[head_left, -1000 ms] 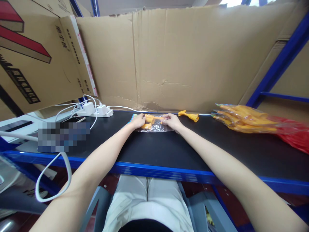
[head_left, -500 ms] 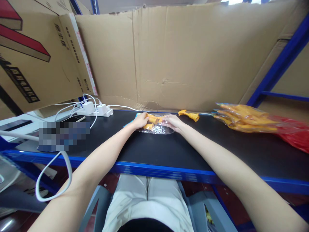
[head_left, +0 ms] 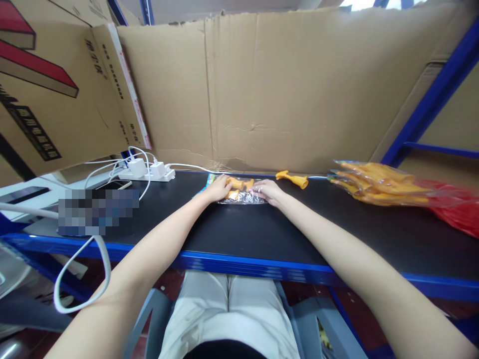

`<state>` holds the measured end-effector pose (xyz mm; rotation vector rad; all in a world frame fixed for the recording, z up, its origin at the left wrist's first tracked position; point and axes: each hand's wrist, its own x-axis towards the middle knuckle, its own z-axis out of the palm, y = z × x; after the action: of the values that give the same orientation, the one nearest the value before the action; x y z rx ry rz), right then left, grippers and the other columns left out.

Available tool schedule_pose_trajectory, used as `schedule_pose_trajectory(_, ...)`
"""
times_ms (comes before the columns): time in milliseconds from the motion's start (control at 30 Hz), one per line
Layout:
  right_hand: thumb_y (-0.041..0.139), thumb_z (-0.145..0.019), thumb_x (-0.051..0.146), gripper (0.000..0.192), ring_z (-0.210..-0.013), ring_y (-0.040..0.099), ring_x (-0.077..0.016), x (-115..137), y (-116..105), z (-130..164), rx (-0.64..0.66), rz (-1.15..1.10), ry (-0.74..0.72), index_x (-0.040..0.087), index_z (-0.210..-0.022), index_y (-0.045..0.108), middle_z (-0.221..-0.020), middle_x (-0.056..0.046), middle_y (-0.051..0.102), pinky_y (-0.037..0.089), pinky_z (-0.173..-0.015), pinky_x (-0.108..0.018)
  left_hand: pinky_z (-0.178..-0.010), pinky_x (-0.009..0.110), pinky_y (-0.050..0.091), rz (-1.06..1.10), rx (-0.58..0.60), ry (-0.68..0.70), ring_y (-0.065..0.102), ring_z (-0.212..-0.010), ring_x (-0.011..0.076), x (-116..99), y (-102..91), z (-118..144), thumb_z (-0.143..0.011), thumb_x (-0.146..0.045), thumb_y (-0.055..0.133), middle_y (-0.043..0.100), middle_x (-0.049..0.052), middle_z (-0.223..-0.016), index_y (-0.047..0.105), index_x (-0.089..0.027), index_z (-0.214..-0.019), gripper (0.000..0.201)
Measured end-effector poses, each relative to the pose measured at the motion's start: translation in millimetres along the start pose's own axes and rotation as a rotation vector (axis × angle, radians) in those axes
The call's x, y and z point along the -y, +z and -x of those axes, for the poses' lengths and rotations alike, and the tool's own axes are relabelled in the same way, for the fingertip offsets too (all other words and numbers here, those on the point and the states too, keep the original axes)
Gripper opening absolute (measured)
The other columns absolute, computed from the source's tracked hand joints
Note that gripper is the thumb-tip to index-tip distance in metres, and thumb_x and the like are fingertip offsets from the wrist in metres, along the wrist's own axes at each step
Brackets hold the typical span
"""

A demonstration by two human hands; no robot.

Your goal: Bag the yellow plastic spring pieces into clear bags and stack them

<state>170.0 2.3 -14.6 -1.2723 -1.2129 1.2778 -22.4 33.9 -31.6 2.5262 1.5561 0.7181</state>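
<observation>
A clear plastic bag [head_left: 245, 198] with several orange-yellow plastic pieces [head_left: 247, 185] inside lies flat on the black tabletop. Its left end has a blue-green printed part. My left hand [head_left: 219, 189] rests on the bag's left side, fingers laid out over the plastic and beside the pieces. On the right end lies my right hand [head_left: 270, 192], its fingers stretched toward the pieces; its thumb is hard to make out. A loose orange-yellow piece [head_left: 294, 179], flared at one end, sits behind and right of my right hand.
Filled clear bags of orange-yellow pieces [head_left: 377, 184] and a red bag [head_left: 454, 207] lie at the right. A white power strip [head_left: 164, 174] with plugs and cables stands at the left, near a blurred-out object [head_left: 99, 212]. Cardboard [head_left: 299, 89] walls the back.
The bag now lies flatter and smoother on the table. My left hand has lowered and spread over it; my right hand's fingers have flattened on its right end.
</observation>
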Motion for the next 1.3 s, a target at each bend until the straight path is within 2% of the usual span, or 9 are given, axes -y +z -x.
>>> schedule_pose_trajectory(233, 0.049, -0.071, -0.007, 0.016, -0.059, 0.059, -0.0104, 1, -4, -1, 0.021, -0.088, 0.064, 0.008, -0.075, 0.053, -0.062, -0.004, 0.059, 0.054, -0.067, -0.027, -0.104, 0.030, 0.023, 0.000, 0.007, 0.055, 0.033, -0.125, 0.0201, 2, 1.2, -1, -0.085, -0.033, 0.033, 0.040, 0.014, -0.133, 0.040, -0.007, -0.123, 0.047)
schedule_pose_trajectory(367, 0.049, -0.076, 0.001, 0.016, -0.061, 0.058, -0.0107, 4, -10, 3, 0.138, -0.034, 0.065, 0.009, -0.088, 0.056, -0.077, -0.007, 0.062, 0.054, -0.065, -0.033, -0.104, 0.031, 0.025, 0.010, -0.020, 0.082, 0.037, -0.122, 0.0205, 5, 1.0, -1, -0.084, -0.033, 0.033, 0.041, 0.014, -0.131, 0.041, -0.008, -0.121, 0.045)
schedule_pose_trajectory(533, 0.053, -0.074, 0.004, 0.026, -0.067, 0.057, -0.0094, 6, -2, 10, 0.269, -0.031, 0.039, 0.015, -0.097, 0.058, -0.090, -0.005, 0.063, 0.052, -0.066, -0.029, -0.103, 0.033, 0.027, 0.042, -0.027, 0.104, 0.037, -0.121, 0.0214, 4, -1.3, 0, -0.082, -0.030, 0.037, 0.043, 0.014, -0.128, 0.044, -0.009, -0.118, 0.042)
schedule_pose_trajectory(633, 0.052, -0.072, 0.000, 0.020, -0.065, 0.058, -0.0107, 6, 4, 10, 0.220, -0.030, 0.029, 0.012, -0.086, 0.059, -0.078, -0.005, 0.063, 0.052, -0.063, -0.026, -0.099, 0.034, 0.031, 0.071, -0.018, 0.093, 0.043, -0.115, 0.0222, 0, -4.2, 1, -0.081, -0.030, 0.039, 0.047, 0.014, -0.123, 0.046, -0.010, -0.114, 0.039)
schedule_pose_trajectory(767, 0.047, -0.072, -0.004, 0.015, -0.055, 0.056, -0.0100, 7, 3, 5, 0.052, 0.004, 0.071, 0.009, -0.074, 0.054, -0.061, -0.004, 0.057, 0.052, -0.061, -0.028, -0.096, 0.036, 0.035, 0.123, -0.001, 0.051, 0.045, -0.112, 0.0243, -4, -7.8, 4, -0.080, -0.031, 0.043, 0.049, 0.016, -0.120, 0.043, -0.009, -0.117, 0.043)
schedule_pose_trajectory(900, 0.042, -0.077, -0.001, 0.015, -0.053, 0.056, -0.0123, 8, -4, 4, 0.039, 0.018, 0.113, 0.009, -0.075, 0.052, -0.054, -0.002, 0.052, 0.053, -0.060, -0.034, -0.095, 0.036, 0.034, 0.150, -0.007, 0.082, 0.046, -0.111, 0.0242, -5, -7.9, 4, -0.080, -0.031, 0.042, 0.050, 0.015, -0.119, 0.043, -0.010, -0.116, 0.041)
schedule_pose_trajectory(1000, 0.042, -0.077, 0.001, 0.015, -0.057, 0.056, -0.0116, 8, -7, 5, 0.099, 0.047, 0.086, 0.010, -0.078, 0.055, -0.066, -0.006, 0.058, 0.053, -0.059, -0.032, -0.093, 0.036, 0.036, 0.150, -0.015, 0.099, 0.048, -0.106, 0.0235, -5, -7.8, 4, -0.080, -0.029, 0.041, 0.052, 0.014, -0.113, 0.046, -0.011, -0.110, 0.034)
schedule_pose_trajectory(1167, 0.043, -0.079, 0.007, 0.026, -0.065, 0.056, -0.0095, 6, -8, 5, 0.189, 0.060, 0.013, 0.016, -0.098, 0.058, -0.103, -0.007, 0.059, 0.051, -0.057, -0.027, -0.085, 0.035, 0.038, 0.152, -0.031, 0.023, 0.051, -0.095, 0.0221, -7, -10.7, 6, -0.080, -0.027, 0.045, 0.055, 0.012, -0.100, 0.045, -0.011, -0.103, 0.028)
schedule_pose_trajectory(1300, 0.043, -0.079, 0.008, 0.028, -0.060, 0.054, -0.0073, 3, -11, 1, 0.220, 0.052, 0.016, 0.017, -0.102, 0.057, -0.106, -0.007, 0.058, 0.050, -0.054, -0.024, -0.076, 0.032, 0.039, 0.160, -0.041, 0.010, 0.051, -0.082, 0.0192, -8, -10.7, 6, -0.079, -0.026, 0.047, 0.054, 0.006, -0.081, 0.046, -0.015, -0.087, 0.013)
